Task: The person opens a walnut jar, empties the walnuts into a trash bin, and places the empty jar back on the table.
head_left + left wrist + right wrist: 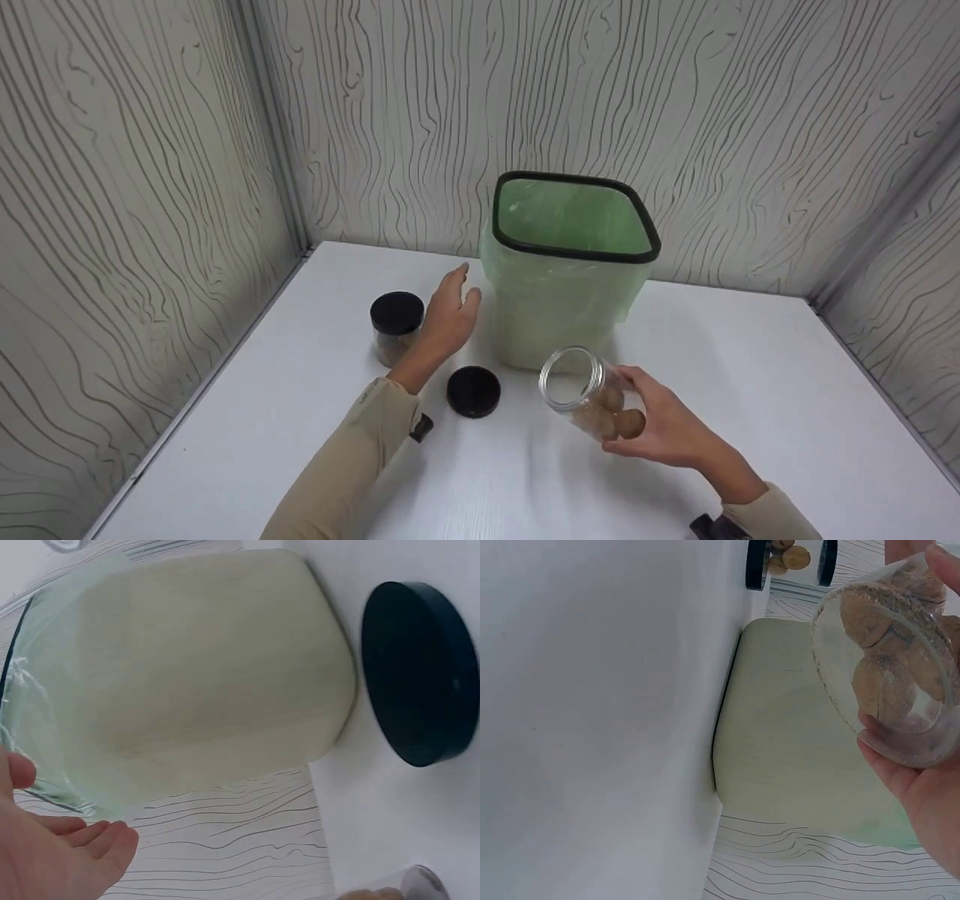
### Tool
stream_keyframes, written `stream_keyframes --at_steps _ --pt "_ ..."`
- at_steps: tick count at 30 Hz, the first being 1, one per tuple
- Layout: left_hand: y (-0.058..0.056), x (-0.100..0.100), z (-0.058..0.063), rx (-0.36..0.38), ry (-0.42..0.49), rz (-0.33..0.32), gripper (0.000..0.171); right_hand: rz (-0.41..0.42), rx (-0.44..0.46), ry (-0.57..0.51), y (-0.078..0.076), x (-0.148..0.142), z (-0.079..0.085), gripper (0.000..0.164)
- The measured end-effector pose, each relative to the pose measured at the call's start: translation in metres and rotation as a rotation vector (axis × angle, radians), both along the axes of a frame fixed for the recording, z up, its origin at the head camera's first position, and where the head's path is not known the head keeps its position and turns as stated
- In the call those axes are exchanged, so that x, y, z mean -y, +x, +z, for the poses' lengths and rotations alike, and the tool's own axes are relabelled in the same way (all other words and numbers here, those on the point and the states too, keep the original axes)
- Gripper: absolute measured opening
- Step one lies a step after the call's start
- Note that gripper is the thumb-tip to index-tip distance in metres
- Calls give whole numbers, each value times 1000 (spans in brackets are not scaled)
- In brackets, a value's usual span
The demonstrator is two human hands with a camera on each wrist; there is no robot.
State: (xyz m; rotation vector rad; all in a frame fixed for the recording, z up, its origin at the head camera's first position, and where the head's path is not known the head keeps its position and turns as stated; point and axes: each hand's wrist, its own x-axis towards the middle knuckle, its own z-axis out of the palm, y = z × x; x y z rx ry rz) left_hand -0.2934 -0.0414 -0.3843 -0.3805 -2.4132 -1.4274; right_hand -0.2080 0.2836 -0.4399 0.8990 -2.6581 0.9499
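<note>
My right hand [664, 427] grips a clear jar [574, 386], its open mouth tilted up and toward the left. Several walnuts [885, 686] lie inside this jar, near its base, with brown crumbs around them. Over the table my left hand [450, 315] holds nothing, its fingers extended beside the bin [555, 315]. A loose black lid [473, 391] lies flat on the table below that hand. Behind the left wrist stands a second jar [390, 345] closed by a black cap [397, 312]; walnuts [790, 556] show through its side, partly hidden in the head view.
The bin stands toward the back of the white table [720, 360], lined with a thin green bag [570, 214] under a black rim [577, 253]. Wood-patterned walls [405, 112] enclose the table at the back and both sides.
</note>
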Motion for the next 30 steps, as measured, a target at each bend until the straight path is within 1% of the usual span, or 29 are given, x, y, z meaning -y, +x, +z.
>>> stream_keyframes --at_steps 6,8,13,15,19,23,26,30 --pt "-3 -4 21 -9 68 -44 53 15 -56 20 -2 -3 -2 90" --pt "-5 -7 26 -21 73 -56 53 15 -66 25 -2 -4 -2 90" --pt "-7 -14 40 -58 73 -78 52 12 -57 21 -2 -4 -2 89" --pt "-9 -17 47 -53 60 -79 54 12 -52 18 -2 -3 -1 89" --pt "-12 -24 57 2 24 -73 64 8 -42 15 -1 -4 0 90" --pt "-19 -29 63 21 -18 -62 69 -2 -23 7 -1 -4 3 90" --pt "-24 -33 65 21 -43 -50 70 -9 -16 5 0 -4 7 90" --pt "-29 -35 65 33 -51 -31 71 -8 -23 0 -1 -4 12 90"
